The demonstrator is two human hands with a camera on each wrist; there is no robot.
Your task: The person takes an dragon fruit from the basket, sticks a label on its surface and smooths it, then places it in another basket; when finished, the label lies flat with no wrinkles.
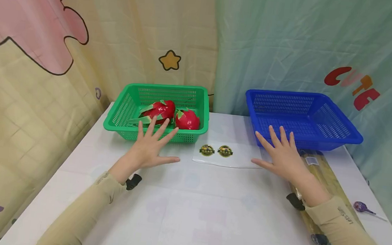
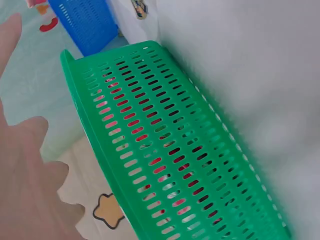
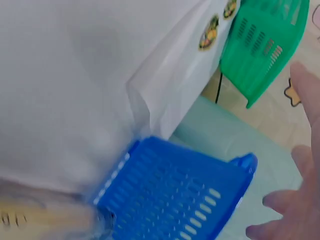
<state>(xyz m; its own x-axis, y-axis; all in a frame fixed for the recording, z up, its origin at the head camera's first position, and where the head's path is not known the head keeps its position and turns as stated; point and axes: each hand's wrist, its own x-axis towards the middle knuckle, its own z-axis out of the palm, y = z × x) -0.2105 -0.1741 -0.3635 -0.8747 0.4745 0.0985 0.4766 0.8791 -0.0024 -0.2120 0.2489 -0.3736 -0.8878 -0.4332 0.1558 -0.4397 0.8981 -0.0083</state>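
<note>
My left hand [image 1: 146, 147] is held with fingers spread in front of the green basket [image 1: 122, 127], holding nothing. Inside that basket lie shiny red dragon fruits [image 1: 187, 120] with green scales; the fingers partly cover them in the head view. My right hand [image 1: 284, 157], likewise spread and holding nothing, is nearest to the blue basket [image 1: 350, 139], at its front edge in the head view. Between the hands lies a flat white sheet or bag [image 1: 238, 161] with two round black-and-yellow labels [image 1: 225, 151]. Whether either hand touches anything cannot be told.
Under the right forearm lies a long yellowish pack in clear wrap [image 1: 328, 173], partly hidden by the sleeve. A lollipop [image 1: 360, 207] lies near the right edge of the white table [image 1: 201, 224]. Printed curtains [image 1: 283, 40] hang behind the baskets and along both sides.
</note>
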